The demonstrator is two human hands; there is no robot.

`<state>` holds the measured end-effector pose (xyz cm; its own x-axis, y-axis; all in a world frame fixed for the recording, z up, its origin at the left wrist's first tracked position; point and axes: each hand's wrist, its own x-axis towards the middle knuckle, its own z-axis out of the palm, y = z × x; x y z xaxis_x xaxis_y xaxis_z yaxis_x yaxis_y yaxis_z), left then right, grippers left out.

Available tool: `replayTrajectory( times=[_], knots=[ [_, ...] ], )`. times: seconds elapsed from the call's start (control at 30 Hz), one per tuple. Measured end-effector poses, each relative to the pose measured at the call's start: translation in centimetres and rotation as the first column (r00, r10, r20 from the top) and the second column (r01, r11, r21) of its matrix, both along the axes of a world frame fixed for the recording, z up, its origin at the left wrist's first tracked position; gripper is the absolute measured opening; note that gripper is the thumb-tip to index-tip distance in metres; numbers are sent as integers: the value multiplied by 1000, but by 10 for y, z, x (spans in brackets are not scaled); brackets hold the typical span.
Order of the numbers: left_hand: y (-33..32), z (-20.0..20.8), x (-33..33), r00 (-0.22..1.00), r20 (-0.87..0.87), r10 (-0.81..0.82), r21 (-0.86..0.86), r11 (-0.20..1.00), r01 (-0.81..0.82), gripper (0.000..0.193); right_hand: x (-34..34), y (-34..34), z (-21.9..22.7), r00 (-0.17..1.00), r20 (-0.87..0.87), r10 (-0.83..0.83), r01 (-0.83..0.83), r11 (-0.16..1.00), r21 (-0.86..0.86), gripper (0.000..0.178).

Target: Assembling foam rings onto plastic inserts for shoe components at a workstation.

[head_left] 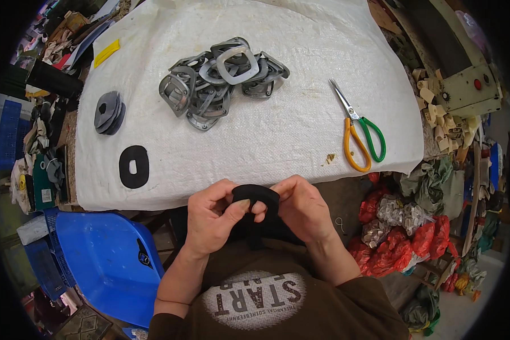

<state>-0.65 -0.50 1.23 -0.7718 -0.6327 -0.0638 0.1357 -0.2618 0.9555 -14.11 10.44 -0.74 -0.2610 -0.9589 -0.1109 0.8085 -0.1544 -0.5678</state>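
Looking down at the bench edge, we find both hands closed on one black fabric piece (259, 198), held just below the near edge of the white woven sheet (255, 141) and close to the body. Our left hand (209, 218) pinches its left end, thumb laid across the front; our right hand (301, 209) grips the right end with fingers curled over the top. The piece's long axis runs left to right between the two hands, arched slightly upward in the middle, so neither hand is nearer than the other; each holds one end. Whether anything is enclosed in the fabric we cannot tell.

On the sheet, well apart from the hands, we note a heap of grey metal frames (221, 82) straight ahead, a flat black fabric ring (134, 166) to the left nearer the edge, a small stack of dark rings (109, 112) beyond it, and scissors with orange and green handles (360, 133) to the right. A blue plastic tray (105, 260) sits below left.
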Motion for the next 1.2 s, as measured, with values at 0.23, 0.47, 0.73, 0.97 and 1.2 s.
replayTrajectory(
  times=[0.23,0.47,0.73,0.97,1.2],
  knots=[
    [-2,-5,2,989,127,74,-361,932,-23,13,5,0,3,964,-257,-64,83,994,65,14],
    [-5,-1,-2,997,-2,82,-575,815,-68,16,17,0,1,985,165,-42,32,998,61,16],
    [-5,-1,-3,999,11,44,-541,840,-31,16,4,-5,10,983,179,32,-49,995,91,18],
    [-7,3,-3,994,45,97,-717,697,-36,15,4,1,2,928,-371,5,11,999,41,14],
    [-5,3,-5,994,-62,92,-753,649,-107,20,6,0,-5,996,33,86,-83,993,-81,14]
  ],
)
